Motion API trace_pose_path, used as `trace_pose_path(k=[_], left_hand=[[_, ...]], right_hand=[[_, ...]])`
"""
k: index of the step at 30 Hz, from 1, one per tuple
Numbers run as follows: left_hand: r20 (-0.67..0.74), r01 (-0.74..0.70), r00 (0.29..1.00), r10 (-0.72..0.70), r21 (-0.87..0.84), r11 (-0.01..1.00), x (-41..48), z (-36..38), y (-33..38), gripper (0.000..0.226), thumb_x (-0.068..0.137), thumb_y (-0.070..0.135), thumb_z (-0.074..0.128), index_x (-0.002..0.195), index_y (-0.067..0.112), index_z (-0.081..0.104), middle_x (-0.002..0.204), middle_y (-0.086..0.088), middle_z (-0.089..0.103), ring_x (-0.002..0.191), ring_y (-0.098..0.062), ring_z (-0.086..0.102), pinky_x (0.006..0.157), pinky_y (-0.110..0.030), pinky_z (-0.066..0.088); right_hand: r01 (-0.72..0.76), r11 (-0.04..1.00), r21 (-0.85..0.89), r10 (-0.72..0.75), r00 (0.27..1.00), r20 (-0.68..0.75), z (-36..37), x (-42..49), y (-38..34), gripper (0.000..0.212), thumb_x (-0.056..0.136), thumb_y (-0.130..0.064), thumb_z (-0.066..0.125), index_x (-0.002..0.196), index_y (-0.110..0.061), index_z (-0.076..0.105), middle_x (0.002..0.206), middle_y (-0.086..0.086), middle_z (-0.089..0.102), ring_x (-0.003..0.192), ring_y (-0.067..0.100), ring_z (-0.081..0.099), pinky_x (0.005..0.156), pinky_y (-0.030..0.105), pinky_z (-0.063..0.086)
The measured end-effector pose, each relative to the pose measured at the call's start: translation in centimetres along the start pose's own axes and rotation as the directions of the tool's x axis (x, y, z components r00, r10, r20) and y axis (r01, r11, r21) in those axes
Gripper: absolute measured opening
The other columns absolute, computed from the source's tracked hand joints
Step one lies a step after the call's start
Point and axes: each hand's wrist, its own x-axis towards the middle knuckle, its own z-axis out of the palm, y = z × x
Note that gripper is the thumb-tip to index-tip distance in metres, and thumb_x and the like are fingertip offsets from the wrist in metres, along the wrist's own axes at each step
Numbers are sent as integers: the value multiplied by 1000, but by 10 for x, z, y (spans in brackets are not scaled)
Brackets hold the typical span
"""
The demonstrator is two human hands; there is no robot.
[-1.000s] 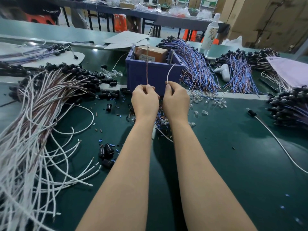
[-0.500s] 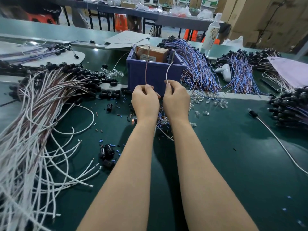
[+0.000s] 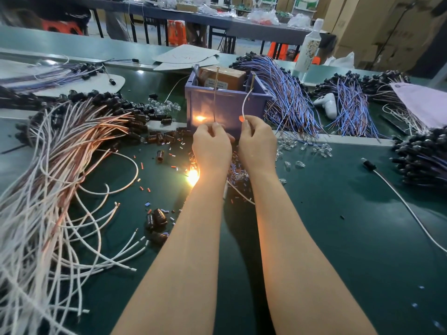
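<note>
The green table [image 3: 338, 226] fills the room's near side, and most of its left half is buried under a sprawl of white and brown wires [image 3: 60, 165], fanning from the near left corner up to a row of black caps. Far right of centre lie bundles of blue and purple wires [image 3: 287, 100], and a heap of black-capped leads [image 3: 420, 158] sits at the right edge.

In the middle, on the far side of the hands, stands a purple bin [image 3: 225, 102] with a cardboard box [image 3: 225, 77] inside it. A white bottle [image 3: 308, 44] stands upright farther back to the right.

Both bare forearms reach out from the near edge, side by side. The left hand [image 3: 211, 147] is curled, its fingertips pinching a thin brown wire [image 3: 215, 97] that stands almost straight up in front of the bin, its tip above the rim. The right hand [image 3: 257, 143], just beside it, is curled too and pinches a white wire [image 3: 244, 105] that bends up and to the right, ending in a bare copper tip near the bin's top edge. The two hands are close together, just in front of the bin's near wall; whether they touch I cannot tell.

An orange glow [image 3: 192, 176] shines on the table just left of the left wrist. Clear little bulbs [image 3: 302, 151] are scattered to the right of the hands, and a few black sockets [image 3: 157, 218] lie to the left of the left forearm.
</note>
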Motion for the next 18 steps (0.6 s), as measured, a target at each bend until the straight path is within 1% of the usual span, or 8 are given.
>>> trace_pose_path(k=[3,6,7,9,11,14,16,18], left_hand=[[80,-44,996,38,82,996,-1,-2,4,18,96,16,46,87,13,61,75,-1,66,72,-16,60,79,-38,53],[196,-189,971,138,267,945,-4,-6,17,20,95,19,49,95,12,67,94,-6,69,92,-22,64,86,-35,51],[248,-258,953,176,358,897,-7,-6,23,21,96,21,49,99,15,68,99,-6,68,96,-22,63,87,-34,50],[350,-376,915,199,566,734,-15,-4,37,24,96,26,48,110,24,67,115,-7,59,108,-26,56,95,-39,45],[414,-433,892,182,670,603,-25,1,49,25,96,30,49,115,32,65,123,-7,50,116,-28,48,100,-42,40],[444,-463,870,217,580,670,-41,6,63,20,93,34,55,108,25,64,109,-6,59,102,-26,58,89,-35,46],[386,-432,892,234,581,690,-46,5,66,27,94,41,51,99,16,59,101,-7,63,95,-28,59,80,-33,45],[369,-362,921,130,681,636,-44,-3,65,47,95,53,41,95,9,58,101,-11,65,92,-30,59,77,-34,44]], right_hand=[[-16,1000,11,16,999,32,-5,0,-5,27,99,-21,45,112,-8,65,102,6,68,94,18,59,74,23,39],[-192,943,272,126,962,240,-17,0,-12,25,98,-24,47,91,-10,67,65,-6,61,56,7,52,54,23,40],[-287,872,397,163,934,318,-25,0,-14,28,98,-28,47,87,-11,65,58,-8,55,45,4,43,46,21,33],[-373,757,537,178,908,379,-39,0,-14,31,97,-35,49,90,-9,64,57,-4,51,40,6,32,41,19,25],[-349,694,630,179,931,317,-50,-4,-14,26,99,-28,49,86,-8,61,54,-4,51,44,8,34,43,21,28],[-296,506,810,261,948,183,-58,-9,-18,31,103,-19,39,81,-9,58,58,2,56,50,10,48,48,20,40],[-261,387,885,321,937,136,-67,-10,-17,34,104,-21,35,82,-7,56,55,1,53,45,8,43,43,17,35],[-222,283,933,340,933,119,-79,-10,-15,36,105,-24,31,83,-7,54,53,-1,50,41,6,37,41,16,27]])
